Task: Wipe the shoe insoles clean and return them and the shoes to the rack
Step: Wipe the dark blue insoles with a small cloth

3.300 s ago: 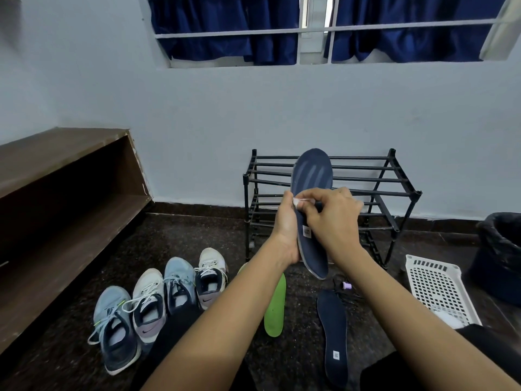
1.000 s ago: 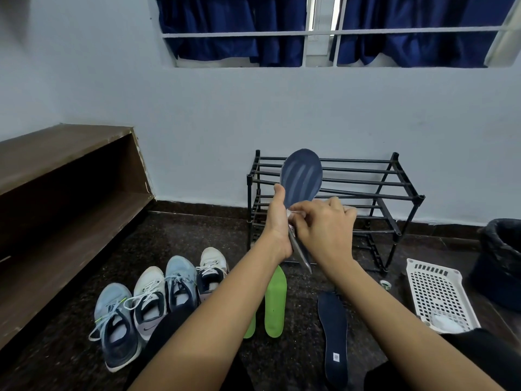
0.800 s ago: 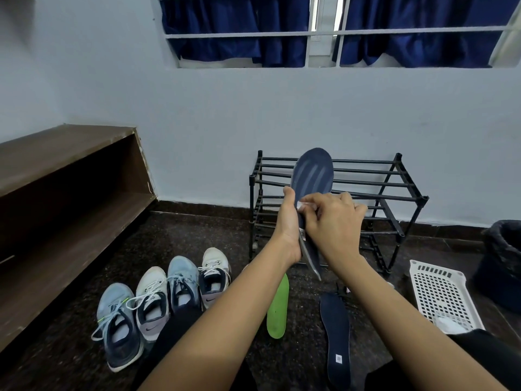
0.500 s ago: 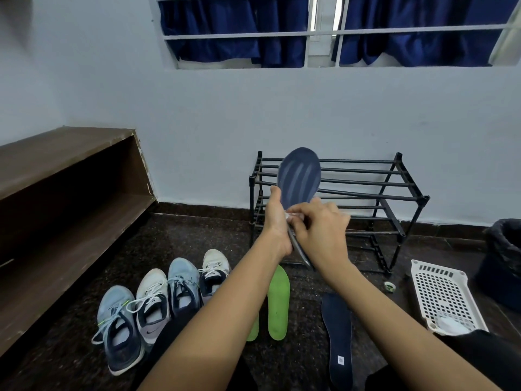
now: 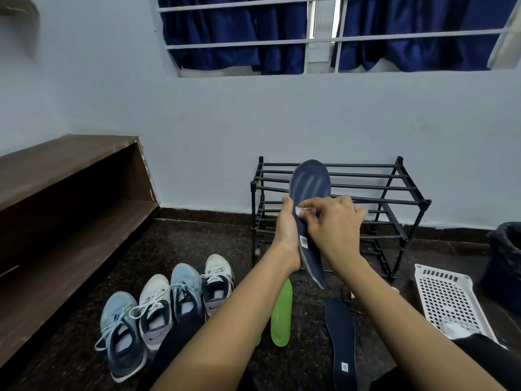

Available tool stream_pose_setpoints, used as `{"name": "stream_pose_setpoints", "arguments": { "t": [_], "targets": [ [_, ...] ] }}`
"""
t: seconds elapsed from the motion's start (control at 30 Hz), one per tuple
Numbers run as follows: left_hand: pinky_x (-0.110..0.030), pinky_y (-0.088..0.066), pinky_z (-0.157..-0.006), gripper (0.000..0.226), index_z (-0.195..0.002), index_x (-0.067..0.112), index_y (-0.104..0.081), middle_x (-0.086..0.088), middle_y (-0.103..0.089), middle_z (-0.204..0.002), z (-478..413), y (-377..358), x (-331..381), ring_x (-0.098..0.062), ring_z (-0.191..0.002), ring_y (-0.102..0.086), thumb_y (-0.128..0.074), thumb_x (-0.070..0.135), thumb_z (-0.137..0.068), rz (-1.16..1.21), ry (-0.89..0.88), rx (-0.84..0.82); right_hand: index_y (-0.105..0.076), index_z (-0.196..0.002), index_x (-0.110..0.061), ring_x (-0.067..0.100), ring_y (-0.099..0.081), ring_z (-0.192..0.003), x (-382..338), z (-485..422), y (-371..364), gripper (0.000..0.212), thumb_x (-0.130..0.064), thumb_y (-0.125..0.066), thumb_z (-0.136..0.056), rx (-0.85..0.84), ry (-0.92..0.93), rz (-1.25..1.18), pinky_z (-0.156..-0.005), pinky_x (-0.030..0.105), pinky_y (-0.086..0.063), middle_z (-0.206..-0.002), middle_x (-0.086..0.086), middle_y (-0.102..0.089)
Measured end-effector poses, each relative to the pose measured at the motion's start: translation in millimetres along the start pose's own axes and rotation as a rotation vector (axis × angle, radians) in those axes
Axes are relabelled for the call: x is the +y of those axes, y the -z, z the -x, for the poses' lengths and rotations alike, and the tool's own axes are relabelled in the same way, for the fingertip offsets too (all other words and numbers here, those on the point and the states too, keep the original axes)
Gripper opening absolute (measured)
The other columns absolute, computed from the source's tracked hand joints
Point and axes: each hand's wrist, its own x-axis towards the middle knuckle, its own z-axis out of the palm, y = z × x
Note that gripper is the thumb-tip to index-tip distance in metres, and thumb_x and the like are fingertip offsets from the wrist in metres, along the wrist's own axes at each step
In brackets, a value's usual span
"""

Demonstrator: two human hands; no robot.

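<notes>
My left hand [image 5: 288,232] grips a navy insole [image 5: 309,182] upright in front of the black shoe rack [image 5: 394,190]. My right hand [image 5: 332,224] pinches a small white wipe [image 5: 299,211] against the insole's middle. On the floor lie a second navy insole [image 5: 339,334] and a green insole [image 5: 282,314], with another green one mostly hidden behind my left forearm. Several sneakers [image 5: 169,303] stand in a row at the lower left.
A white perforated basket [image 5: 448,300] lies at the right with a white cloth in it. A dark bin [image 5: 507,261] stands at the far right. A brown wooden bench shelf [image 5: 56,198] runs along the left wall.
The insole has turned back to face me more flatly and my right hand with the wipe has shifted slightly up along it. Both hands keep their hold.
</notes>
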Motion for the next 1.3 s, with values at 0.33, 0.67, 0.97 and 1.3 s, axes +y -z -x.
{"name": "stream_pose_setpoints", "arguments": {
  "t": [0.33, 0.67, 0.97, 1.3],
  "targets": [
    [-0.033, -0.053, -0.066, 0.069, -0.093, 0.005, -0.068, -0.011, -0.073, -0.075, -6, 9, 18, -0.022, -0.067, -0.070, -0.023, 0.058, -0.100, 0.007, -0.087, 0.064, -0.071, -0.094, -0.036, 0.019, -0.048, -0.094, -9, 18, 1, 0.012, -0.031, -0.067, -0.084, -0.146, 0.037, -0.096, -0.073, 0.032, -0.017, -0.090, -0.005, -0.066],
    [-0.033, -0.053, -0.071, 0.071, -0.098, 0.009, -0.069, -0.011, -0.072, -0.078, 1, -5, -1, -0.026, -0.077, -0.067, -0.026, 0.065, -0.097, 0.005, 0.004, 0.023, -0.073, -0.090, -0.038, 0.022, -0.049, -0.091, 7, 4, 8, 0.010, -0.036, -0.069, -0.081, -0.014, 0.014, 0.050, -0.075, 0.038, -0.022, -0.077, -0.008, -0.066],
    [-0.032, -0.054, -0.068, 0.068, -0.092, 0.007, -0.070, -0.011, -0.072, -0.076, -3, -4, 4, -0.024, -0.072, -0.068, -0.026, 0.058, -0.100, -0.010, -0.025, 0.013, -0.073, -0.089, -0.035, 0.021, -0.046, -0.091, 4, 8, 8, 0.011, -0.028, -0.069, -0.081, -0.049, 0.037, -0.022, -0.070, 0.033, -0.015, -0.081, -0.005, -0.068],
    [-0.036, -0.052, -0.076, 0.072, -0.098, 0.005, -0.069, -0.013, -0.068, -0.091, -10, 1, 5, -0.026, -0.081, -0.065, -0.025, 0.062, -0.098, 0.034, -0.095, 0.056, -0.073, -0.088, -0.038, 0.022, -0.049, -0.088, 4, 14, 8, 0.011, -0.031, -0.067, -0.081, -0.066, 0.078, 0.112, -0.069, 0.033, -0.013, -0.078, -0.005, -0.066]
  ]
}}
